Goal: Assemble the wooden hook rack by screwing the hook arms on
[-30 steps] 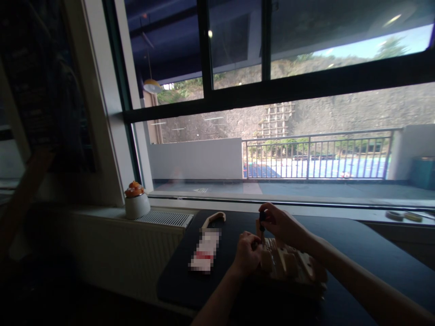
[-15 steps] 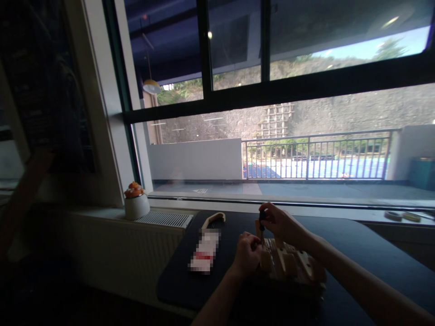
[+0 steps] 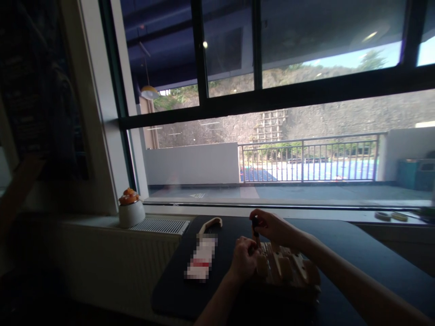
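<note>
With our right hand [image 3: 274, 227] we are gripping a dark-handled tool [image 3: 256, 227], its fingers closing around the handle. Our left hand [image 3: 242, 260] is curling near the tool's lower end, at the left edge of the wooden assembly [image 3: 284, 270]; we cannot tell whether its fingers are pinching anything. The assembly is resting on the dark bench [image 3: 343, 246]. Farther left, a curved wooden piece [image 3: 215, 222] is lying just beyond a pixelated item [image 3: 203, 256].
</note>
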Tool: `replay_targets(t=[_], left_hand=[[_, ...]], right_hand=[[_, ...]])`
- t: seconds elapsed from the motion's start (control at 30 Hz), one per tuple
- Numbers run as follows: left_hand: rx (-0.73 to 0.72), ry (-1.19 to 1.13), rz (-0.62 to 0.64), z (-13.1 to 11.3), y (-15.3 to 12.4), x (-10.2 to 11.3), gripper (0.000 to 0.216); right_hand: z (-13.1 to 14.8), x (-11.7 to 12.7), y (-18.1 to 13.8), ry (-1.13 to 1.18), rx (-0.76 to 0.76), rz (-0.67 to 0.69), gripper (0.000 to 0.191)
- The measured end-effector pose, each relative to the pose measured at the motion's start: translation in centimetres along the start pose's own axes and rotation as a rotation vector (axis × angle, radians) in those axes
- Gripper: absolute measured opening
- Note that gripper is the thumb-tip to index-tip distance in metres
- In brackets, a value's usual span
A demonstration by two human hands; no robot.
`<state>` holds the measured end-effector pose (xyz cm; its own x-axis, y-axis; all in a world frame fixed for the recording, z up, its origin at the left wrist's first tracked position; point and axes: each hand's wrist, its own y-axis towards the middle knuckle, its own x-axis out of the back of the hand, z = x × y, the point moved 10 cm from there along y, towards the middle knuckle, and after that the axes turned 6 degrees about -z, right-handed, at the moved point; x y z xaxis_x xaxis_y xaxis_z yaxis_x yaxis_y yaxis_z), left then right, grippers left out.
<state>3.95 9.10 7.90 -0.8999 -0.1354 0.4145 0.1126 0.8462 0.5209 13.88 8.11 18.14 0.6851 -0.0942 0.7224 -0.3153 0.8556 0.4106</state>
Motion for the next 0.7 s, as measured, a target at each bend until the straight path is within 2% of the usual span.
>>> replay_targets(t=[0.4,0.57,0.7], left_hand=[[-0.019,0.006,0.01,0.1,0.0,-0.2,0.007],[-0.02,0.01,0.008,0.4,0.1,-0.4,0.008],[-0.021,0.009,0.003,0.4,0.1,-0.3,0.007]], right_hand=[[0.2,0.4,-0.9,-0.295,-0.084,-0.035,0.028],[1.3,0.4,-0.4,-0.321,-0.009,-0.086,0.035],[2.3,0.8,-0.3,-0.321,0.075,-0.109,0.033]])
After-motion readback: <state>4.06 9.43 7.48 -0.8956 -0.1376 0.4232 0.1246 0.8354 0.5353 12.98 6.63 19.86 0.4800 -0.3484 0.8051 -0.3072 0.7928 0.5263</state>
